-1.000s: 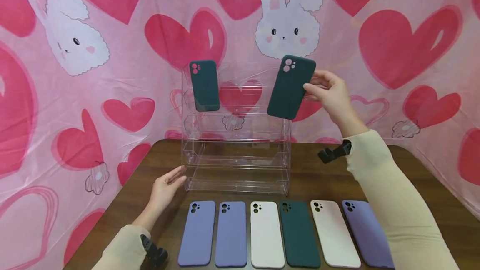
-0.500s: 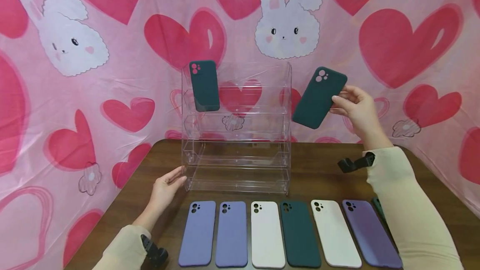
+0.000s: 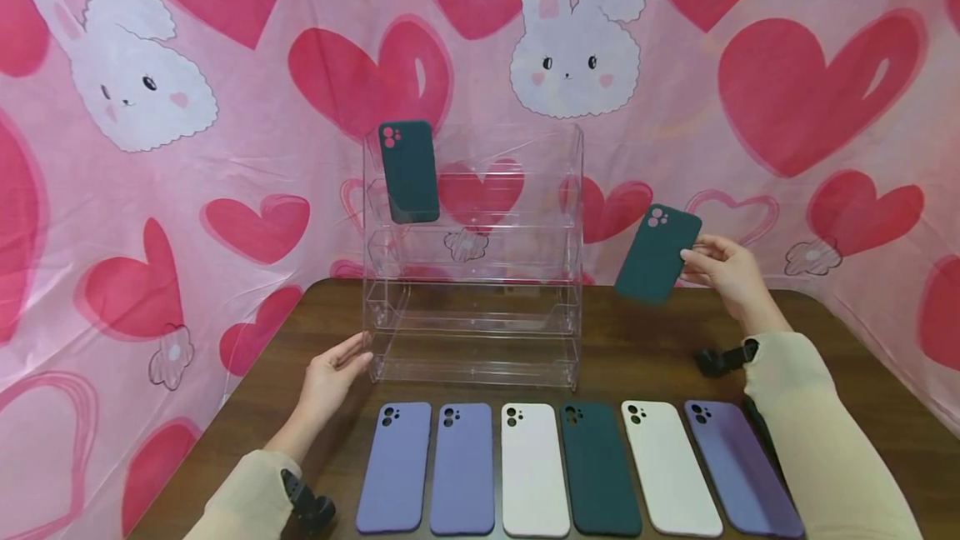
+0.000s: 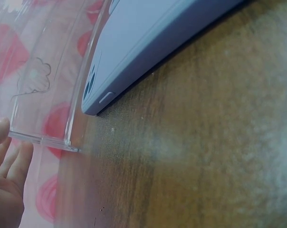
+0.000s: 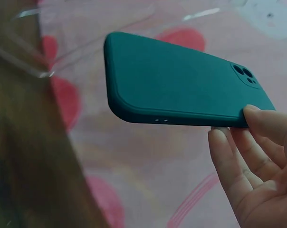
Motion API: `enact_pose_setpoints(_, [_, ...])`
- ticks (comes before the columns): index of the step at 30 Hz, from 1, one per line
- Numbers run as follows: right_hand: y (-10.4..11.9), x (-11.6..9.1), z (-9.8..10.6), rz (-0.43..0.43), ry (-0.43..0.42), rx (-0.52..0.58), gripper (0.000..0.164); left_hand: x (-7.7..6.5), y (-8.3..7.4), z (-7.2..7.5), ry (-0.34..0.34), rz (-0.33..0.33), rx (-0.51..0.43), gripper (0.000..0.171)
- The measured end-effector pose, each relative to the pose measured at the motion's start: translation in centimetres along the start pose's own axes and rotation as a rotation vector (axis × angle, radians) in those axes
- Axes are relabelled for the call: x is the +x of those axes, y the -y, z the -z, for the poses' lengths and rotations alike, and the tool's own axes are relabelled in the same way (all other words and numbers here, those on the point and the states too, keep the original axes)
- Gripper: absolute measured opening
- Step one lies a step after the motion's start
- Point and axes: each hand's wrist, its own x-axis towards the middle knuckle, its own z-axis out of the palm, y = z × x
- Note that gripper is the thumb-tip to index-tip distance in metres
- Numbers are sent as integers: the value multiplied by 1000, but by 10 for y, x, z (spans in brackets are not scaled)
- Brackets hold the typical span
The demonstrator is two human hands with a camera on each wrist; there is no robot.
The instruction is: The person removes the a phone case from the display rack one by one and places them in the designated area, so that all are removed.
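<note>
My right hand pinches a dark green phone case by its right edge, thumb on the back and fingers behind. Held up right of the clear acrylic display rack, the case leans with its camera cutouts at the top. In the right wrist view the thumb presses near the cutout end of the green case. At the rack's lower left side, my left hand grips the edge between thumb and fingers. A second green case stands in the rack's top tier at the left.
In front of the rack lies a row of cases: two lavender, two white, a green one and a purple one. Another dark case is mostly hidden by the right sleeve. Behind the wooden table hangs a pink heart-print cloth.
My right hand has carried the green case from in front of the rack's upper right side out to the right, then down. The left hand keeps its place on the rack.
</note>
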Motion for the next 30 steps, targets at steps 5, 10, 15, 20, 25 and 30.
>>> enact_pose_setpoints(5, [-21, -3, 14, -90, 32, -192, 49, -1, 0, 1, -1, 2, 9, 42])
enact_pose_setpoints(10, [-37, -7, 20, -154, 83, -388, 68, -1, 0, 0, 0, -4, 6, 42])
enact_pose_setpoints(15, [-50, -11, 23, -205, 126, -399, 61, -1, 0, 0, 3, -7, -4, 41])
enact_pose_setpoints(20, [-58, -14, 27, -257, 171, -403, 60, -1, 0, 0, -3, -6, -2, 41])
enact_pose_setpoints(25, [-64, -13, 31, -278, 223, -435, 56, -1, 0, 0, -4, -6, 5, 41])
enact_pose_setpoints(30, [-67, -12, 32, -307, 265, -481, 52, -1, 0, 0, -1, -3, 23, 42])
